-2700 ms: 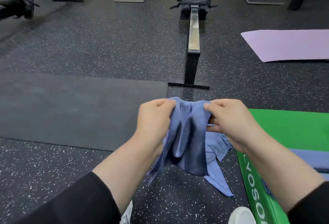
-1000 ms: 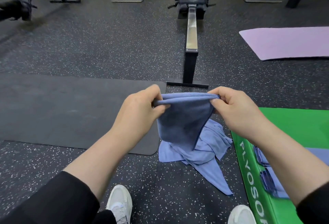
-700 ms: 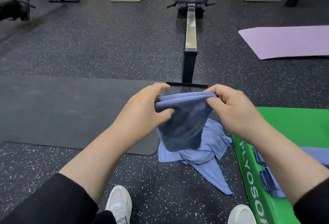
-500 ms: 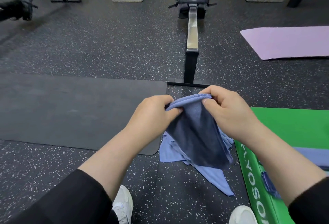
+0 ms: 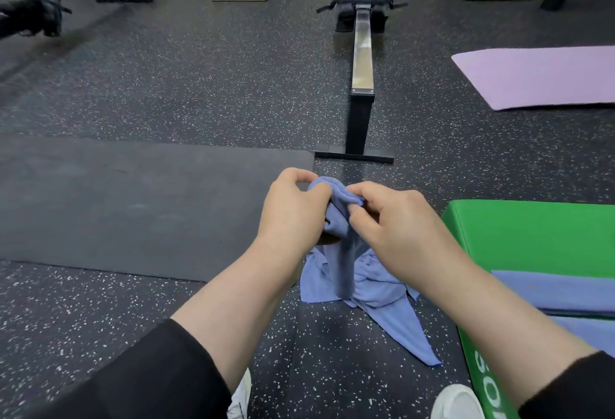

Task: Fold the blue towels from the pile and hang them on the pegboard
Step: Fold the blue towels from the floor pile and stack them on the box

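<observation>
Both hands are close together at the centre of the frame, the left hand (image 5: pixel 293 209) and the right hand (image 5: pixel 396 222) each pinching the top edge of one blue towel (image 5: pixel 336 219), which hangs down between them in a narrow, bunched strip. Below it, on the speckled floor (image 5: pixel 199 69), lies the loose pile of towels (image 5: pixel 376 292); flat blue towels (image 5: pixel 559 288) rest on the green box (image 5: pixel 532 235) at the lower right. No pegboard is in view.

The step in hand looks like folding this towel in the air. To do it well, the corners should meet squarely before the pinch is changed, and the hanging part should be left to drop straight so the fold has no twist. The bunching at the top edge suggests the layers want smoothing first, and the tail should stay off the pile
</observation>
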Motion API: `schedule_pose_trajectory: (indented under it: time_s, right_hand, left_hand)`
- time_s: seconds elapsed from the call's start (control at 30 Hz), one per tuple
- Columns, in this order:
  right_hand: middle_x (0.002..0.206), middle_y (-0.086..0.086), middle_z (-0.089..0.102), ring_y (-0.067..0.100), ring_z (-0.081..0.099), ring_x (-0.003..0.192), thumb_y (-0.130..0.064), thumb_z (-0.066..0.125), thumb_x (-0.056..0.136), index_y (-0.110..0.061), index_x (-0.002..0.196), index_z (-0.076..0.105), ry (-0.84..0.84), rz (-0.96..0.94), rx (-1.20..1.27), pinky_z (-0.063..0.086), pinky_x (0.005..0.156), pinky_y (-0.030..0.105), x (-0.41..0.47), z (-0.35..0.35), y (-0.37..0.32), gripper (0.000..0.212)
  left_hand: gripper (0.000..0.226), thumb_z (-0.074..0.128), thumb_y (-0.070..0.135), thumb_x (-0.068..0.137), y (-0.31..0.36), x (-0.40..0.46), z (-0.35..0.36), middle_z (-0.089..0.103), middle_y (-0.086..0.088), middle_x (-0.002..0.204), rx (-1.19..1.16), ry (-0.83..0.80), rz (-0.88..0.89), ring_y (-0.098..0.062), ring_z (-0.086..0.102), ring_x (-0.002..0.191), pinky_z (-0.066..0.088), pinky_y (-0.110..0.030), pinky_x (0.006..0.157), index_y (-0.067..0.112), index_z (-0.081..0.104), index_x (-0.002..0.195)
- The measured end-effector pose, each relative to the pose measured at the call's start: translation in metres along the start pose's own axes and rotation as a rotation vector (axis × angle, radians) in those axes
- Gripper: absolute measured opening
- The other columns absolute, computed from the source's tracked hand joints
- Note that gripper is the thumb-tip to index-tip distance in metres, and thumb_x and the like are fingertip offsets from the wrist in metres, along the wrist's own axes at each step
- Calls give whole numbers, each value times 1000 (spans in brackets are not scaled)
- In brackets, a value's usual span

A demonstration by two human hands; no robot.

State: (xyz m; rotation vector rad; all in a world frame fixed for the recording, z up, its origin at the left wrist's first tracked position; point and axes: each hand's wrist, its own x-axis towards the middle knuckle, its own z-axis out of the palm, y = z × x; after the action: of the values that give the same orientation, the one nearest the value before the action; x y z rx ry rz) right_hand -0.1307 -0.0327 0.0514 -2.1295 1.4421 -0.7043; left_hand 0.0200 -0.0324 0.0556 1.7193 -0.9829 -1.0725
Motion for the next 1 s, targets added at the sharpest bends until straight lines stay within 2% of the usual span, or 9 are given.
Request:
schedule_pose_trajectory:
  time_s: [0.23, 0.4, 0.6, 0.67, 0.73, 0.77, 0.83, 0.9, 1.0]
  right_hand:
    - [63, 2, 56, 26, 49, 64, -21, 52, 98, -17, 99, 67, 42, 12, -33, 45, 66, 43, 2, 2, -2, 16]
    - [54, -2, 51, 17, 42, 57, -21, 53, 97, -16, 91, 69, 91, 59, -1, 39, 62, 41, 4, -3, -1, 18]
    - [56, -2, 51, 17, 41, 57, -22, 53, 96, -15, 85, 65, 48, 59, 2, 38, 61, 40, 2, -1, -2, 17]
    - [57, -5, 54, 16, 42, 56, -23, 54, 94, -18, 84, 61, -11, 56, 24, 40, 60, 39, 2, 2, -1, 14]
    - [71, -6, 67, 16, 57, 66, -31, 55, 89, -22, 95, 65, -64, 83, 122, 51, 70, 41, 4, 3, 3, 15]
    - [82, -7, 72, 15, 64, 76, -36, 57, 85, -24, 102, 65, -70, 105, 182, 54, 77, 42, 5, 1, 5, 23]
    - [95, -12, 74, 7, 67, 90, -33, 64, 82, -31, 108, 66, -28, 126, 238, 53, 84, 32, 9, -1, 12, 26]
    - [92, -17, 71, -4, 63, 84, -17, 66, 84, -34, 103, 67, 74, 143, 207, 47, 75, 19, 12, -5, 18, 26]
    - [80, -16, 68, -7, 57, 70, -7, 58, 87, -27, 95, 71, 139, 184, 196, 39, 61, 11, 16, -14, 21, 25]
  left_hand:
    - [41, 51, 31, 70, 3, -7, 3, 73, -7, 80, -56, -20, 45, -28, 73, 84, 61, -53, 79, 37, 59, 110]
    - [41, 61, 16, 82, 0, -18, 4, 69, 6, 81, 97, -64, 130, -13, 70, 77, 60, -42, 80, 47, 51, 106]
    - [50, 62, 14, 90, 3, -22, 3, 68, 8, 73, 114, -5, 207, -6, 66, 69, 59, -28, 74, 38, 54, 133]
    - [57, 54, 13, 90, 3, -22, 5, 69, 11, 69, 16, -34, 169, -11, 67, 71, 61, -35, 83, 33, 50, 143]
    - [65, 45, 18, 87, 4, -23, 6, 75, 7, 85, -122, -111, 114, -22, 71, 83, 61, -44, 88, 36, 44, 149]
    - [68, 42, 20, 86, 5, -24, 7, 77, 1, 100, -185, -165, 91, -22, 71, 90, 60, -41, 90, 37, 41, 151]
    - [64, 40, 12, 94, 9, -27, 6, 75, -3, 116, -300, -262, 58, -12, 70, 94, 59, -29, 92, 36, 37, 153]
    - [64, 35, 4, 98, 8, -26, 6, 77, -2, 111, -282, -289, 55, -10, 72, 100, 57, -30, 95, 33, 35, 155]
    - [61, 48, 13, 97, -1, -9, 0, 71, 9, 103, 44, -149, 174, -2, 67, 93, 53, -23, 86, 35, 36, 152]
